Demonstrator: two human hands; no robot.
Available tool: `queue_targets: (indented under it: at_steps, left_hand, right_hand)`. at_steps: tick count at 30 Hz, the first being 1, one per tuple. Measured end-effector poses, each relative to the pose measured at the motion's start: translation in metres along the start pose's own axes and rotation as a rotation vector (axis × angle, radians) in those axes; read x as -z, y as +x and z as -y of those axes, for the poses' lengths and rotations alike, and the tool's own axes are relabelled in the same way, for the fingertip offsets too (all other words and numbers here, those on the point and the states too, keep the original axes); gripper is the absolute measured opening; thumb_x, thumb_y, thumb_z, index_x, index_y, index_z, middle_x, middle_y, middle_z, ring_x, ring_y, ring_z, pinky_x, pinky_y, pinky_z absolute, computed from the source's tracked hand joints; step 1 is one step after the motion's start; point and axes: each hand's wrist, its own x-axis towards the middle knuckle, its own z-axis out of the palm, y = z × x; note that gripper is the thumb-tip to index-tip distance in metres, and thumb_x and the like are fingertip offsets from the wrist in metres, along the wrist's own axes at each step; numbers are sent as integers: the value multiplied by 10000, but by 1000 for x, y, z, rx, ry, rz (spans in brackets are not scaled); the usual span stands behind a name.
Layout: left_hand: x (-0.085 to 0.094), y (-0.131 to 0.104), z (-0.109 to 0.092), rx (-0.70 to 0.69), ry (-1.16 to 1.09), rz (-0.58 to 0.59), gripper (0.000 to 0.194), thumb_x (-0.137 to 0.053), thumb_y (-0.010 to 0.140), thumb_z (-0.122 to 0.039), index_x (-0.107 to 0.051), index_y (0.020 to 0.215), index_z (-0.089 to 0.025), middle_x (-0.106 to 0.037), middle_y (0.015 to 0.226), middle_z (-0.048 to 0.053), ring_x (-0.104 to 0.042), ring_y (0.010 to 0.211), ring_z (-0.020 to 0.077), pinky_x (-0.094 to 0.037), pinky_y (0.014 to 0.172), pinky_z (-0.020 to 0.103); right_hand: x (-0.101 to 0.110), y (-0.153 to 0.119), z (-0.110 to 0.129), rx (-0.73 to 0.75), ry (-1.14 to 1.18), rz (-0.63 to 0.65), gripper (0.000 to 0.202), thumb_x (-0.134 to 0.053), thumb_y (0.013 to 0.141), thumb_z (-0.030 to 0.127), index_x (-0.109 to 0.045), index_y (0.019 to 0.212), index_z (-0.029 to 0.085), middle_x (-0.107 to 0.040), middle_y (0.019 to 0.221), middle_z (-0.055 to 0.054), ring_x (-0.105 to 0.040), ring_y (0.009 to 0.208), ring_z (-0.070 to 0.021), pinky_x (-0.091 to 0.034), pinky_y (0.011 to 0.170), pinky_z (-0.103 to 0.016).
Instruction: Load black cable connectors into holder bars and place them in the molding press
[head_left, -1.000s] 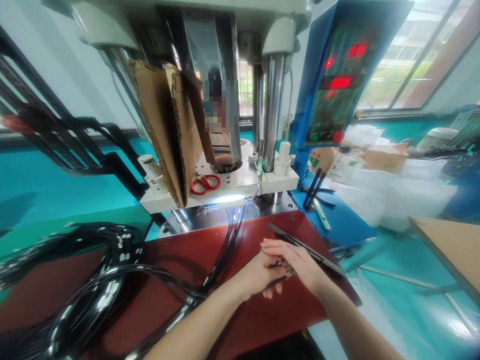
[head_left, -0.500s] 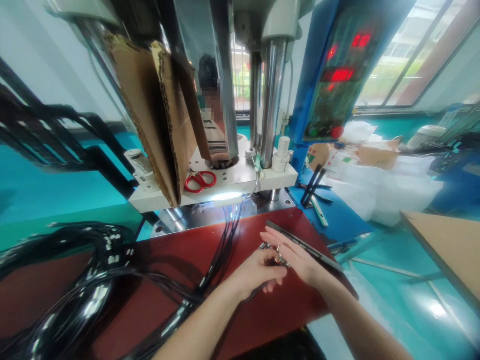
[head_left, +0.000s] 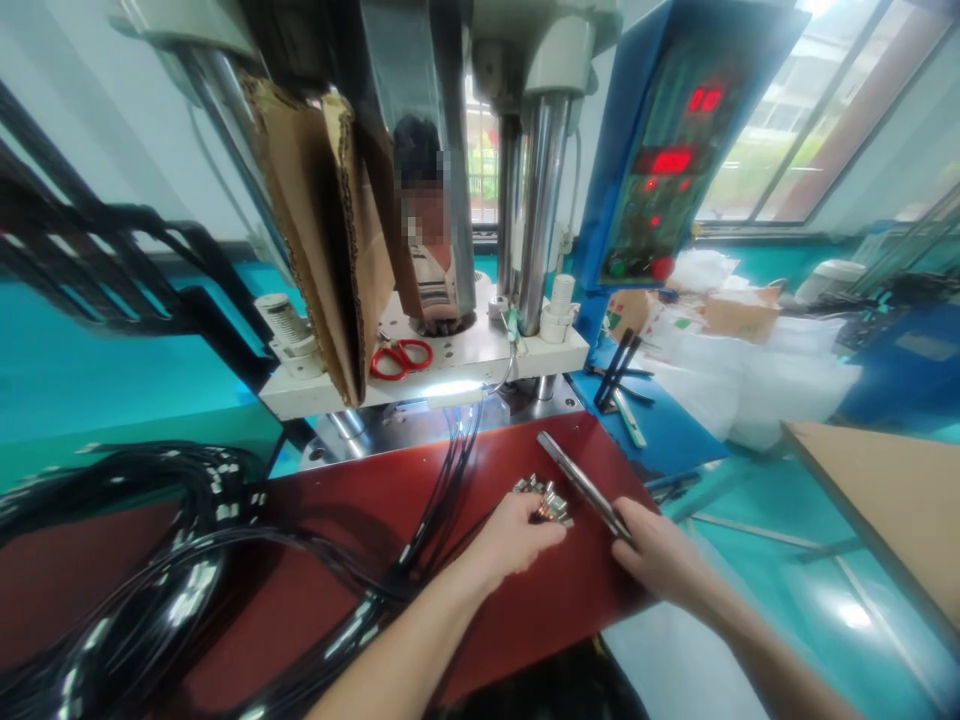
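Note:
My left hand [head_left: 506, 540] is closed around a bunch of cable ends with silvery metal connectors [head_left: 555, 506], which poke out past the fingers above the red-brown board [head_left: 517, 640]. My right hand [head_left: 664, 550] grips the near end of a long, narrow metal bar [head_left: 579, 478]. The bar slants away to the left, its far end just beyond the connectors. Hand and bar are apart from my left hand. Thin black cables [head_left: 442, 500] run from under the lit press plate toward the large black cable bundle [head_left: 337, 650].
Ahead stands a press with a white plate [head_left: 480, 350] carrying red-handled scissors [head_left: 402, 359] and a folded cardboard piece [head_left: 330, 230]. A blue control box [head_left: 637, 200] shows red digits. Tools lie on a blue shelf [head_left: 667, 440]. More black cables [head_left: 150, 470] heap at left.
My right hand has left the connectors, moved right and back toward me, and taken hold of the metal bar. My left hand still holds the cable ends. The view has shifted slightly.

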Motion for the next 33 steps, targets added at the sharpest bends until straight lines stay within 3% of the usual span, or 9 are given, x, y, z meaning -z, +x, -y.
queue_targets:
  at_steps: [2,5,9,15,21,27,33]
  left_hand:
    - [1,0,1,11,7,24,111,-559,626,-241,-496,644,-152,-382,415,-76,-299,307,34,-191,301,162]
    - [2,1,2,15,-2,47,120,-566,622,-250,-508,631,-146,-403,390,-66,-313,311,39,-204,310,162]
    - [-2,2,1,49,0,68,127,-571,602,-241,-547,680,-143,-375,375,-79,-304,312,43,-200,311,165]
    - [-6,6,2,86,-3,70,90,-567,578,-228,-515,594,-156,-344,386,-85,-263,303,35,-156,314,186]
    - [-7,5,-3,30,-2,129,123,-535,593,-222,-611,597,-125,-525,463,-31,-280,330,34,-149,349,212]
    - [-10,1,-2,-40,-51,133,121,-520,590,-192,-615,554,-126,-503,435,-38,-352,384,51,-286,441,199]
    - [-1,3,6,-142,62,-61,127,-570,644,-253,-554,692,-137,-525,571,-31,-396,454,61,-296,435,180]
  right_hand:
    - [-4,1,6,-18,363,41,57,-403,711,158,-438,682,193,-556,633,1,-544,552,-144,-369,491,-237]
    - [-14,2,24,-107,958,97,131,-405,772,296,-390,676,208,-454,450,75,-394,300,-87,-233,314,-195]
    - [-24,4,53,-165,1312,-110,325,-351,828,493,-427,724,195,-413,355,88,-327,236,-74,-211,266,-178]
    - [-29,4,67,-184,1301,-269,330,-352,854,473,-473,743,187,-450,404,81,-387,266,-68,-290,276,-167]
    - [-32,3,66,-182,1246,-284,321,-349,860,455,-495,793,177,-423,394,89,-378,272,-74,-285,271,-169]
    - [-36,4,68,-143,1145,-259,312,-338,875,430,-502,829,169,-437,422,82,-399,296,-74,-299,295,-169]
    - [-38,4,66,-157,1222,-216,349,-349,867,468,-505,883,156,-442,422,81,-399,286,-76,-304,291,-171]
